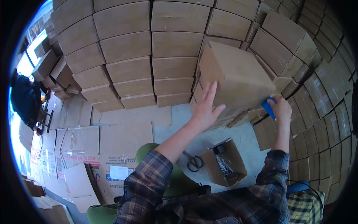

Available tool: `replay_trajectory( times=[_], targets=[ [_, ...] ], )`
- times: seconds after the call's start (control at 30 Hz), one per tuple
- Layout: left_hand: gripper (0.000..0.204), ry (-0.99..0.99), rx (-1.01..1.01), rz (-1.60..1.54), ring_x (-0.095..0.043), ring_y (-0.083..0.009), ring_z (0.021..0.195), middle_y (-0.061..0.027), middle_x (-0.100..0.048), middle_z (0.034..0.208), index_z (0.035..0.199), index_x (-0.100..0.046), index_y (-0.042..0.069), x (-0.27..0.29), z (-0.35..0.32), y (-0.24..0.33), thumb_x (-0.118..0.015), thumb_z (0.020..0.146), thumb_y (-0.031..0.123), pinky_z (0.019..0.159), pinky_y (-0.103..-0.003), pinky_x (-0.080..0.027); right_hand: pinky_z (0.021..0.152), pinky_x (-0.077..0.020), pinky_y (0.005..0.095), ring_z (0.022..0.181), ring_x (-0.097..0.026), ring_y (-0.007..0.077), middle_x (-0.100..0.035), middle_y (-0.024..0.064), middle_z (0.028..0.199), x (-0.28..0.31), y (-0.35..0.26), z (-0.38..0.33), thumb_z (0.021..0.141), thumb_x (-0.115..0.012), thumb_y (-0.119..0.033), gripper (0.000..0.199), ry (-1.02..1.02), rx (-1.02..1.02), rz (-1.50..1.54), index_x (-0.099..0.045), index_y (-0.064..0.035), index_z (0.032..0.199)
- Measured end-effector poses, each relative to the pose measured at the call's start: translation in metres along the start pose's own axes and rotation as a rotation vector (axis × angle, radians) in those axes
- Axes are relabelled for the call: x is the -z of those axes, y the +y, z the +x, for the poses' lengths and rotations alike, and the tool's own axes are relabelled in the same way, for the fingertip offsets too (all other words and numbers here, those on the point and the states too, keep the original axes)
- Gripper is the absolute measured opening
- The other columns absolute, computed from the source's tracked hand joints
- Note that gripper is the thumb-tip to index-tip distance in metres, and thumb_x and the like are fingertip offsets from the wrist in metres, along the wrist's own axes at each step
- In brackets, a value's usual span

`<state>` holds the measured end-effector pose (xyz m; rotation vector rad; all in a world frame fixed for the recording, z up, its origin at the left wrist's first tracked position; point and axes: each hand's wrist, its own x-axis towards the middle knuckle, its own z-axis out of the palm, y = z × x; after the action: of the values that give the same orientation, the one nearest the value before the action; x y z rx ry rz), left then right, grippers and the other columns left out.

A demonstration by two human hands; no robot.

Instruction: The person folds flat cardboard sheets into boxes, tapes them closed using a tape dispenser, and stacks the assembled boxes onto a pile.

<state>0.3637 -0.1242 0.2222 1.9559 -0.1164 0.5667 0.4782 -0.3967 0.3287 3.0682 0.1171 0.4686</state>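
Observation:
A closed brown cardboard box (pixel 235 74) is held up in front of me, tilted. My left hand (pixel 206 109) presses flat against its left side, fingers spread. My right hand (pixel 280 108) is at the box's lower right corner, gripping a small blue tool (pixel 268 107) against the box edge; I cannot tell what kind of tool it is.
Stacked cardboard boxes (pixel 164 44) form a wall ahead and to the right. A small open box (pixel 226 164) with clear-wrapped items and black scissors (pixel 194 162) lie on the grey floor below. Flattened cartons (pixel 112 149) cover the floor at left. Another person (pixel 24 100) sits far left.

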Motion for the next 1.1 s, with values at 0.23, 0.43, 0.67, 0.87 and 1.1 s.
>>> replay_trajectory(
  times=[0.23, 0.43, 0.67, 0.87, 1.1],
  targets=[
    [0.097, -0.052, 0.151, -0.039, -0.017, -0.0364, 0.144, -0.0234, -0.009, 0.155, 0.151, 0.004, 0.008, -0.019, 0.007, -0.016, -0.065, 0.084, 0.016, 0.116, -0.039, -0.022, 0.081, -0.0517, 0.0425, 0.093, -0.066, 0.0319, -0.069, 0.0146, 0.098, -0.035, -0.003, -0.013, 0.081, -0.065, -0.041, 0.035, -0.173, 0.018, 0.029, -0.071, -0.0161, 0.105],
    [0.104, -0.119, 0.17, 0.103, -0.02, -0.0409, 0.142, -0.0294, -0.003, 0.154, 0.15, 0.012, 0.01, -0.04, 0.043, -0.022, -0.067, 0.083, 0.02, 0.112, -0.04, -0.029, 0.082, -0.0515, 0.0421, 0.093, -0.066, 0.033, -0.069, 0.0155, 0.098, -0.052, 0.005, 0.018, 0.081, -0.064, -0.042, 0.035, -0.149, -0.017, 0.06, -0.072, -0.0187, 0.106],
    [0.103, -0.212, 0.231, 0.056, -0.038, -0.0429, 0.131, -0.0277, -0.003, 0.155, 0.15, 0.01, 0.011, -0.017, 0.048, -0.027, -0.068, 0.083, 0.02, 0.108, -0.041, -0.036, 0.085, -0.0496, 0.0432, 0.098, -0.064, 0.0351, -0.068, 0.0178, 0.102, -0.063, 0.004, 0.017, 0.083, -0.062, -0.04, 0.037, -0.175, -0.029, 0.126, -0.069, -0.0179, 0.112],
    [0.1, -0.21, 0.072, 0.096, -0.042, -0.0418, 0.129, -0.0255, 0.003, 0.155, 0.152, 0.004, 0.015, -0.034, 0.041, -0.027, -0.068, 0.083, 0.017, 0.107, -0.042, -0.039, 0.092, -0.0462, 0.0412, 0.107, -0.062, 0.0329, -0.063, 0.0218, 0.114, -0.061, 0.003, 0.005, 0.085, -0.062, -0.035, 0.05, -0.217, 0.015, 0.235, -0.056, -0.018, 0.132],
    [0.079, -0.391, 0.195, 0.099, -0.043, -0.0346, 0.13, -0.0215, -0.022, 0.153, 0.148, -0.029, 0.01, -0.034, 0.047, -0.026, -0.068, 0.08, 0.024, 0.107, -0.037, -0.038, 0.094, -0.0445, 0.0389, 0.11, -0.061, 0.034, -0.062, 0.0242, 0.117, -0.055, -0.007, 0.027, 0.088, -0.06, -0.034, 0.053, -0.211, 0.059, 0.243, -0.051, -0.014, 0.136]
  ],
)
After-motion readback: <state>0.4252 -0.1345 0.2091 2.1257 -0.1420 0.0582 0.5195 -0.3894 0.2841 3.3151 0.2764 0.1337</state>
